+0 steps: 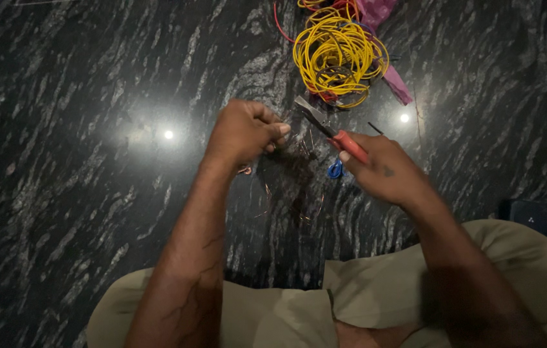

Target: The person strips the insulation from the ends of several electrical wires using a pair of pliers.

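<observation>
The left hand [242, 132] is curled into a loose fist over the middle of the dark, white-streaked stone floor [61, 161], its thumb and fingertips pinched together at the right side of the fist. What they pinch is too thin and dim to make out for certain; it looks like fine copper wire strands [299, 193], more of which lie scattered on the floor just below and between the two hands.

Just right of the left hand's fingertips are the pliers [328, 127], their grey metal tip pointing up and left toward that hand and ending close beside it, not clearly touching it. The red handles run down and right into the right hand [386, 171], which is closed around them. A small blue loop [335, 170] shows just under the right hand's fingers.

Beyond the pliers' tip, toward the far edge of the floor in view, lies a coil of yellow wire [338, 55], with a red wire [280, 26] at its left and a piece of pink plastic [396, 80] under its right side. Near the right edge sits a small dark box [530, 216].
</observation>
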